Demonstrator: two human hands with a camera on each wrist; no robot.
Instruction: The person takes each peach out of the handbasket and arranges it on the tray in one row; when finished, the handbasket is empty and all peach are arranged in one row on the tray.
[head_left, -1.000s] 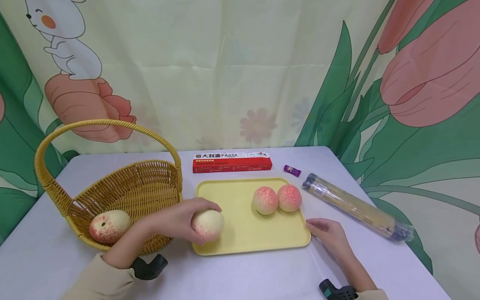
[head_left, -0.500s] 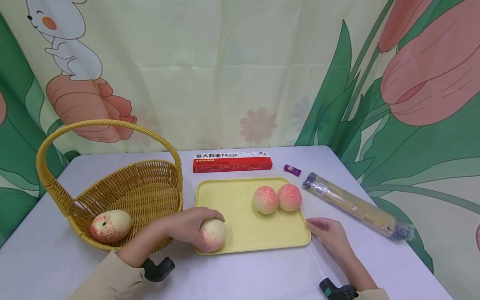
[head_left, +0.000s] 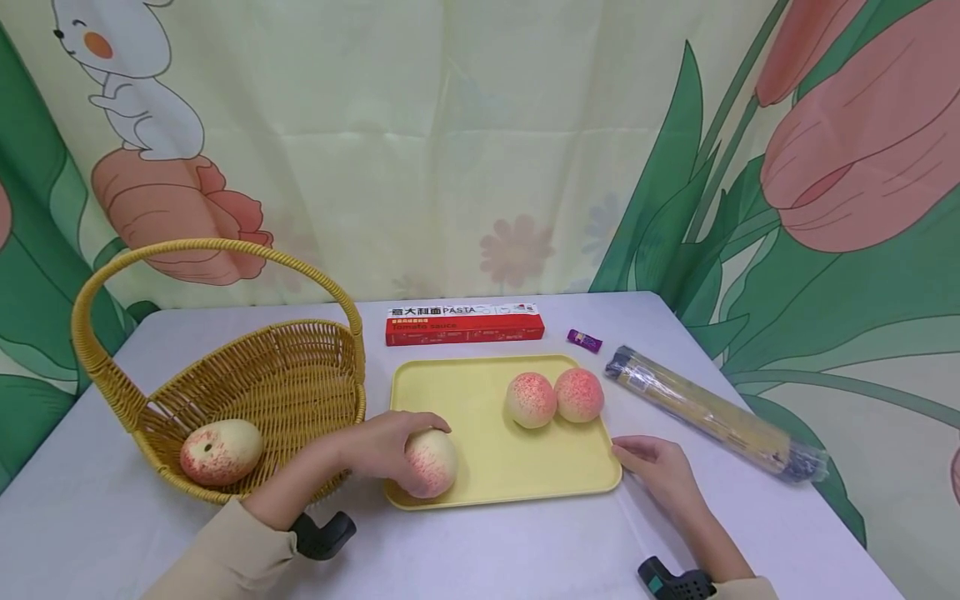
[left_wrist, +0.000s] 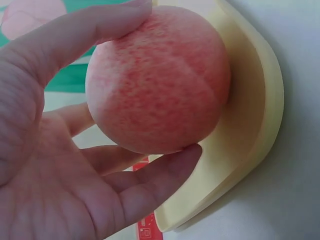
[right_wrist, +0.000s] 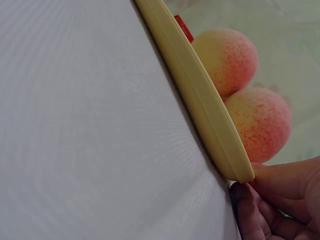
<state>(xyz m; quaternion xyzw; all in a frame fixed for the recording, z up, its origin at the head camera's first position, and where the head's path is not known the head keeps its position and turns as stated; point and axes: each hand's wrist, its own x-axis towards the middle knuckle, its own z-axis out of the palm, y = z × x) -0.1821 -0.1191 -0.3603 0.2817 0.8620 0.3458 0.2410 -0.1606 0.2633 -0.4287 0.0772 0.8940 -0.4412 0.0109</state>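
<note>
1. We see the held peach (head_left: 433, 465) over the lower left of the tray (head_left: 487, 467); whether it touches the tray's floor, we cannot tell.
2. Our left hand (head_left: 386, 450) grips it, thumb and fingers curled round its sides. We would do well to loosen them only when the peach sits steady, since something so round may roll.
3. Our right hand (head_left: 660, 475) pinches the tray's right rim, which should help stop it sliding.
4. Two more peaches (head_left: 532, 400) touch each other at the tray's upper right; bare yellow surface between them and ours leaves room to shift rightward.
5. The basket (head_left: 300, 375), with another peach (head_left: 222, 452) inside, stands just left of the tray, so that side seems tighter.
6. Above the tray lie a red box (head_left: 465, 331) and a purple packet (head_left: 584, 341); a wrapped bundle (head_left: 705, 412) slants down the right.
</note>
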